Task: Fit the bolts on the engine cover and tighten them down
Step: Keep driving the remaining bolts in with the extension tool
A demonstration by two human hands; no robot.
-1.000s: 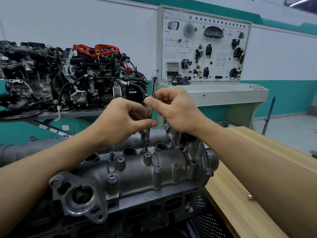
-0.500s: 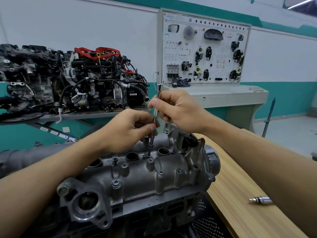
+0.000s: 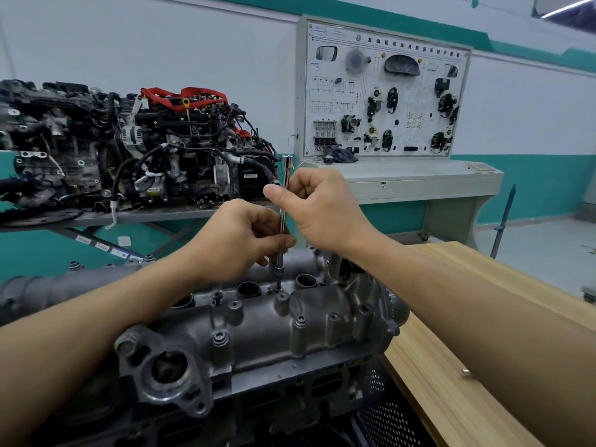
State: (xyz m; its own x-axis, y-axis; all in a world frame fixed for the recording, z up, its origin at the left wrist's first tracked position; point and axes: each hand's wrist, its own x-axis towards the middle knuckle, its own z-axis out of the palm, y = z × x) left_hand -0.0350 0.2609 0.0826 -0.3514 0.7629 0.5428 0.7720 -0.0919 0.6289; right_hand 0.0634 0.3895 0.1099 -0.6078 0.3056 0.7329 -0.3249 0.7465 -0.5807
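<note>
A grey cast engine cover [image 3: 264, 327] lies across the lower middle of the head view, with several bolts [image 3: 220, 337] seated in its bosses. A slim chrome extension bar [image 3: 283, 214] stands upright, its socket tip on a bolt [image 3: 278, 288] at the cover's far edge. My left hand [image 3: 238, 243] pinches the lower part of the bar between thumb and fingers. My right hand [image 3: 319, 208] grips the upper part, just under the bar's square top end.
A wooden bench top [image 3: 451, 366] runs along the right, with a small metal piece [image 3: 465, 371] partly hidden by my right forearm. Behind stand a full engine on a stand [image 3: 135, 150] and a white training panel [image 3: 383, 91] on a grey console.
The view has shifted a little. Both hands stay on the bar at the same bolt; my right hand's fingers have turned around it. My forearm now covers most of the metal piece on the bench.
</note>
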